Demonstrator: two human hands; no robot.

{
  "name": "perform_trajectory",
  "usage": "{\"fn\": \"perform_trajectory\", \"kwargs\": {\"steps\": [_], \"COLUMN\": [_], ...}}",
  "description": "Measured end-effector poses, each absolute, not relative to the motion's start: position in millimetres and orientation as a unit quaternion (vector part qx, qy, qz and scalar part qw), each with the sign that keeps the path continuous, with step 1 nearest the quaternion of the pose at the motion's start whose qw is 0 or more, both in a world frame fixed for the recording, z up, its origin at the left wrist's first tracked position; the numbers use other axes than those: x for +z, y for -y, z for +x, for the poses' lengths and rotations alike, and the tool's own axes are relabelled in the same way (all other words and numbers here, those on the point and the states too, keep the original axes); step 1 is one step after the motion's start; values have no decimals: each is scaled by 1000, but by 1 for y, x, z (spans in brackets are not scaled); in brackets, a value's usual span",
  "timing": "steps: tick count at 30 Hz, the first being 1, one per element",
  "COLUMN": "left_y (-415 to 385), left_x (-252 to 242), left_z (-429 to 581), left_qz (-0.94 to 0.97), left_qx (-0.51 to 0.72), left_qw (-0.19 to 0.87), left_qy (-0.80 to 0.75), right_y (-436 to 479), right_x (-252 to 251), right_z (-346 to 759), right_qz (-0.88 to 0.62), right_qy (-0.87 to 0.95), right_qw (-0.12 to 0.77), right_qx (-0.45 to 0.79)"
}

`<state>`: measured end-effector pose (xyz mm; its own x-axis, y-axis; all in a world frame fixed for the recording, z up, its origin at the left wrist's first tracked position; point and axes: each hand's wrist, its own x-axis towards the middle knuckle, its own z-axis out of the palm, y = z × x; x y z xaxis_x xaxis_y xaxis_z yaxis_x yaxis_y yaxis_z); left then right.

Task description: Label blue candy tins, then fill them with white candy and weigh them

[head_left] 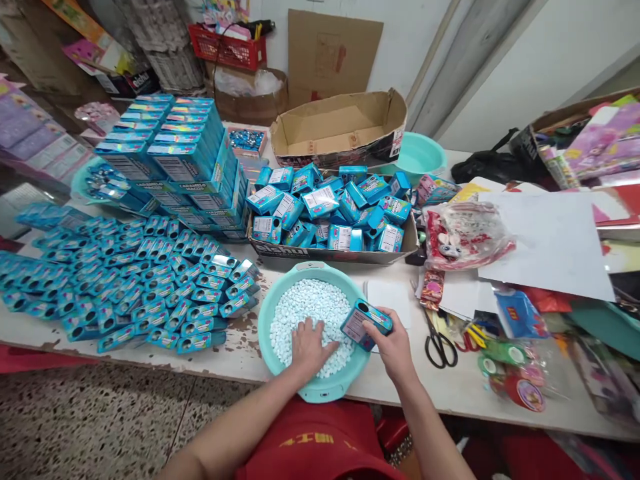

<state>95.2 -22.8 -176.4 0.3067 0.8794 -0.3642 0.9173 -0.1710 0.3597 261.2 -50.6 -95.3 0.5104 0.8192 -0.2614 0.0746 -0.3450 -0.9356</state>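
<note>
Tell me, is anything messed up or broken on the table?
Yes, the table looks worn: brown patches break up its white top, left of the bowl of white bits. The blue boxes in the carton also lie every which way, unlike the neat stack beside them.

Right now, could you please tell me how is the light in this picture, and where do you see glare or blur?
Head view: fairly even light, darker beneath the table; head view: shiny reflections on the tops of the stacked blue boxes, the white paper very bright; head view: bowl and right hand fairly clear, outer edges stretched and softer.
</note>
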Motion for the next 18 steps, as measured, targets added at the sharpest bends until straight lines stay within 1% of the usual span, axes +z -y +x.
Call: {"fn": "perform_trajectory", "kwargs": {"steps": [2,4,6,9,11,13,15,18], "left_y": [25,20,10,-6,-12,-16,-17,-17], "left_x": [-177,-182,-187,-187,-176,-157,-135,-106], "left_z": [102,107,109,103,95,88,85,88], "left_qz": [789,783,733,582,457,354,296,259], "left_qx": [-19,14,72,184,240,275,308,378], "left_qw": [279,324,398,539,628,693,728,746], "left_qy": [-547,-531,-547,-581,-582,-565,-536,-484], "right_y": [56,58,60,62,63,64,65,67], "right_x": [-97,-96,-97,-99,-102,-105,-109,-115], "right_z": [260,261,262,258,254,249,241,228], "right_qz": [-733,-739,-741,-737,-735,-733,-726,-707], "right_qy": [291,291,305,337,365,403,450,519], "right_qw": [492,491,484,470,458,441,426,400], "right_qx": [370,358,352,350,343,326,298,264]}}
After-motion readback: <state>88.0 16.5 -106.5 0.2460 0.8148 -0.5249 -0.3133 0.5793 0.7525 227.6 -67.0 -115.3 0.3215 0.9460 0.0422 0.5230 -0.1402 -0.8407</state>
